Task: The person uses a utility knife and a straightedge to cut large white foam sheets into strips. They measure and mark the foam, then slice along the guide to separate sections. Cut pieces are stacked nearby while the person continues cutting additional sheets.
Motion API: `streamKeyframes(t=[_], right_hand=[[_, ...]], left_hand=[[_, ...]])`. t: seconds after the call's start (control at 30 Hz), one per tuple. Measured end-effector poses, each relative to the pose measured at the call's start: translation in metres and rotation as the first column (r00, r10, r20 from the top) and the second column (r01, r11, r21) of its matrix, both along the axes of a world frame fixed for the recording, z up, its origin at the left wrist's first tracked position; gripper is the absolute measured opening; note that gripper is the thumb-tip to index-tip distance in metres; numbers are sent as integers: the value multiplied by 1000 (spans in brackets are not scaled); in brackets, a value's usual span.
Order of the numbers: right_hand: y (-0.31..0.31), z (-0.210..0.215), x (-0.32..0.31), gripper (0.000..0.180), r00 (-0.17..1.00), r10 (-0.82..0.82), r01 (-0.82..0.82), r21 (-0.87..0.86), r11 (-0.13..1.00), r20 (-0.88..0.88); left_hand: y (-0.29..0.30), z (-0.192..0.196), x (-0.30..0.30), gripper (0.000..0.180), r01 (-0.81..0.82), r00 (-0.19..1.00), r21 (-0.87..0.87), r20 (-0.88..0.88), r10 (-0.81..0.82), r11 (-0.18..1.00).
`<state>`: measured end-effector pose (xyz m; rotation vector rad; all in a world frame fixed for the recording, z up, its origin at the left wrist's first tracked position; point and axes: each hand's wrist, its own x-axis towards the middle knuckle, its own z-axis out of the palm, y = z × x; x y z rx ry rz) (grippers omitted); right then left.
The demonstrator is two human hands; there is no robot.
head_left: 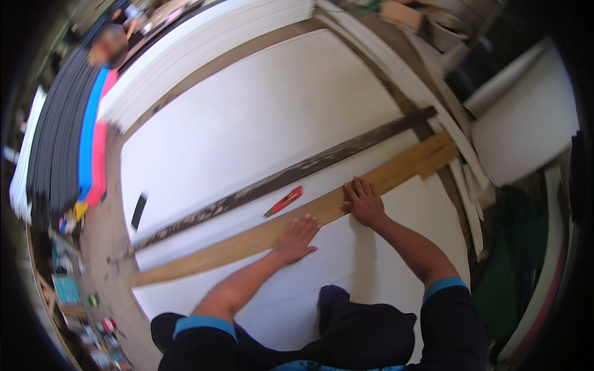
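Note:
My left hand [297, 240] lies flat with its fingers spread on a long wooden board [244, 247]. Farther right along the same board, my right hand [364, 203] presses down with its fingers stretched out. The board runs slantwise over a large white sheet [260, 117]. Just beyond it, between my two hands, a red utility knife [284, 201] rests on the sheet. A dark, worn straight bar [278, 179] lies past the knife, roughly in line with the board. Neither hand holds anything.
A small black strip [139, 211] lies at the sheet's left. Tall stacks of white sheets [204, 52] and of dark sheets [59, 130] edged by blue and pink ones stand beyond. White offcut strips [408, 80] run along the right. Another person [111, 46] is at the far left.

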<state>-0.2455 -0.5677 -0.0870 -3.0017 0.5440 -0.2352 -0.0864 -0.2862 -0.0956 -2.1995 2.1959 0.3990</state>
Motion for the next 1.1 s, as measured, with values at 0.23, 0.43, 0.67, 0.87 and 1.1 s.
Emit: streamKeyframes(t=[0.23, 0.43, 0.67, 0.87, 1.1], right_hand=[[102, 45, 78, 48, 660, 637, -615, 202, 762, -398], [203, 62, 120, 52, 671, 545, -361, 420, 832, -503], [196, 81, 112, 45, 746, 380, -115, 457, 882, -546], [125, 98, 148, 24, 942, 268, -210, 271, 939, -202], [145, 53, 132, 80, 825, 469, -452, 130, 883, -315]], left_hand=[[206, 43, 93, 79, -145, 989, 220, 11, 146, 965], [302, 69, 103, 62, -470, 876, 266, 19, 483, 842], [315, 57, 121, 61, -494, 826, 341, -101, 554, 800], [232, 100, 166, 61, -639, 699, 248, -207, 685, 728], [263, 48, 147, 123, -532, 830, 260, -27, 556, 806]])
